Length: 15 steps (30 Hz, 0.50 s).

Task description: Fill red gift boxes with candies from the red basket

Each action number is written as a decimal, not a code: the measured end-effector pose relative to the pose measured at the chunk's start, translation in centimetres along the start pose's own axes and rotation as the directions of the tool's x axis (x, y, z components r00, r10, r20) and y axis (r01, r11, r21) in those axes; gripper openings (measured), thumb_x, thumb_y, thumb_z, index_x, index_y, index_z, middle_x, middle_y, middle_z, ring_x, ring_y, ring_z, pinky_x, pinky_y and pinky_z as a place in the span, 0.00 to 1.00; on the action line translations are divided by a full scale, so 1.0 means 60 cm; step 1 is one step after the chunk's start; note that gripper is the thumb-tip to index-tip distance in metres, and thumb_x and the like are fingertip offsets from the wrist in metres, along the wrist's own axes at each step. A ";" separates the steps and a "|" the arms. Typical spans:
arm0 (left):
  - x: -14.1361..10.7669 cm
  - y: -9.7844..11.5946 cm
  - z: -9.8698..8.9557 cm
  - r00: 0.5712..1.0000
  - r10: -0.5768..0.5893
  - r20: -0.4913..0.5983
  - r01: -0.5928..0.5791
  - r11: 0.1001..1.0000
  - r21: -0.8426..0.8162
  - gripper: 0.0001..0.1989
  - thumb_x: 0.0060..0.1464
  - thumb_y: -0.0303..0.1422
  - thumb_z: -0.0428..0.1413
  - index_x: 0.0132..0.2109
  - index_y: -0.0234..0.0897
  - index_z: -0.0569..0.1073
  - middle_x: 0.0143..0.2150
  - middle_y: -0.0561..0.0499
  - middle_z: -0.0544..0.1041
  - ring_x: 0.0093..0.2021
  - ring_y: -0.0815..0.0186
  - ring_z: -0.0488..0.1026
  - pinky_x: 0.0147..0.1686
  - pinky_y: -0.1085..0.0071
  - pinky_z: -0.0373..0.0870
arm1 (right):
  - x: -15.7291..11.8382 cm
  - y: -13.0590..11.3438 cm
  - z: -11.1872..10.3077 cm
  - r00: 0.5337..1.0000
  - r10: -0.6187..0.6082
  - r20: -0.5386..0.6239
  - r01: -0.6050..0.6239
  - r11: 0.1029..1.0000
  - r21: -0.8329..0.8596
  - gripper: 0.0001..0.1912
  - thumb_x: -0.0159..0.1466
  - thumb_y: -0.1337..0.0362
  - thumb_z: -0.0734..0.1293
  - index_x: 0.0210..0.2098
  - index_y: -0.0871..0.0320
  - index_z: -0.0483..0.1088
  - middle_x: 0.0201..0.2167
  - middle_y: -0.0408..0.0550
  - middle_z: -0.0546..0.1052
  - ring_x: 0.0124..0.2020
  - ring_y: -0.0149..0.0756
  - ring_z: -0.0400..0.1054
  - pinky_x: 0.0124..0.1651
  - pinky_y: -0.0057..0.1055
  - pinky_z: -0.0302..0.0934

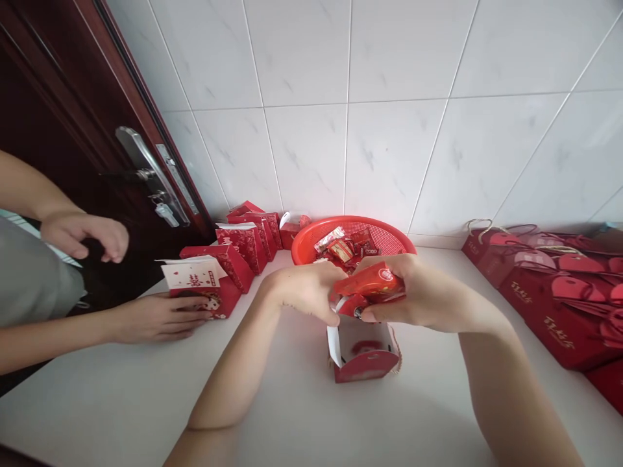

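My left hand (314,292) and my right hand (406,292) are close together above an open red gift box (366,370). Red-wrapped sweets (370,282) are held in my right hand, between thumb and fingers. The fingers of my left hand are bent around the left side of the same red packets; its fingertips are partly hidden. The gift box has a white flap raised on its left side and a twisted cord at its right. Just behind my hands is a red mesh basket (384,227) with several wrapped sweets (341,248).
At the left, a person's hand (160,318) touches a red box (226,298), and their other hand (85,235) hovers. More red boxes (248,240) line the wall. Many red boxes with cord handles (545,311) stand at the right on the white table (292,408).
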State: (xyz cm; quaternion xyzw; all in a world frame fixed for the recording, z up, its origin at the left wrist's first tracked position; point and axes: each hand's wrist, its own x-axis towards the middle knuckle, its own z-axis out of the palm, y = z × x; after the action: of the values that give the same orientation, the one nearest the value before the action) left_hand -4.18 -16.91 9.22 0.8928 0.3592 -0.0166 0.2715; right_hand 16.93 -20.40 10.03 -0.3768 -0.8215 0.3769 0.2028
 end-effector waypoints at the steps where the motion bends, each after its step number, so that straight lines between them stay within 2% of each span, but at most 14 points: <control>1: 0.000 0.001 -0.001 1.000 0.004 -0.008 -0.004 1.000 0.005 0.07 0.43 0.29 0.60 0.32 0.38 0.70 0.29 0.57 0.70 0.29 0.69 0.67 0.26 0.75 0.60 | -0.001 -0.001 0.000 1.000 0.011 -0.011 -0.011 1.000 -0.005 0.12 0.56 0.64 0.72 0.41 0.52 0.77 0.32 0.42 0.79 0.31 0.35 0.71 0.30 0.30 0.60; 4: 0.005 0.000 -0.005 0.999 0.031 0.014 -0.031 0.999 0.026 0.09 0.42 0.30 0.61 0.35 0.38 0.72 0.33 0.56 0.72 0.33 0.67 0.69 0.30 0.74 0.62 | 0.001 0.000 0.003 1.000 0.016 -0.022 -0.018 0.997 -0.081 0.09 0.54 0.63 0.73 0.36 0.53 0.75 0.28 0.41 0.76 0.27 0.33 0.67 0.26 0.28 0.56; 7: 0.011 -0.003 -0.008 0.998 -0.024 0.052 0.022 0.999 0.044 0.12 0.42 0.31 0.62 0.37 0.38 0.73 0.35 0.54 0.73 0.35 0.64 0.70 0.30 0.73 0.62 | 0.010 0.007 0.010 1.000 0.010 0.004 -0.008 0.979 -0.203 0.08 0.53 0.65 0.73 0.32 0.54 0.72 0.24 0.38 0.73 0.24 0.29 0.63 0.24 0.26 0.52; 10: 0.013 -0.007 -0.009 0.996 -0.076 0.045 0.072 0.994 0.079 0.13 0.40 0.33 0.64 0.36 0.37 0.72 0.35 0.54 0.73 0.36 0.64 0.71 0.28 0.73 0.61 | 0.021 0.017 0.014 0.998 0.011 0.055 0.005 0.961 -0.277 0.09 0.53 0.65 0.73 0.33 0.53 0.72 0.22 0.36 0.70 0.22 0.28 0.60 0.24 0.27 0.49; 13: 0.013 -0.012 -0.007 0.994 -0.103 0.033 0.100 0.992 0.077 0.14 0.39 0.34 0.65 0.34 0.37 0.71 0.33 0.55 0.71 0.33 0.65 0.70 0.27 0.73 0.60 | 0.023 0.021 0.011 0.999 0.007 0.036 0.003 0.964 -0.266 0.11 0.55 0.61 0.74 0.37 0.53 0.73 0.24 0.38 0.72 0.24 0.29 0.62 0.24 0.27 0.50; 15: 0.012 -0.016 -0.005 0.997 -0.076 0.021 0.075 0.997 0.032 0.13 0.40 0.33 0.64 0.35 0.37 0.71 0.31 0.56 0.71 0.31 0.66 0.69 0.27 0.74 0.60 | 0.020 0.018 0.006 1.000 -0.011 -0.009 0.009 0.983 -0.185 0.12 0.58 0.57 0.73 0.39 0.54 0.73 0.28 0.40 0.75 0.27 0.31 0.65 0.26 0.27 0.53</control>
State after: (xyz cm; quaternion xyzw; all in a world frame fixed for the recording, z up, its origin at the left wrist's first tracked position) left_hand -4.29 -15.72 8.87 0.8825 0.3892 -0.0423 0.2607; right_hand 16.48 -19.18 9.05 -0.3916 -0.8538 0.2962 0.1730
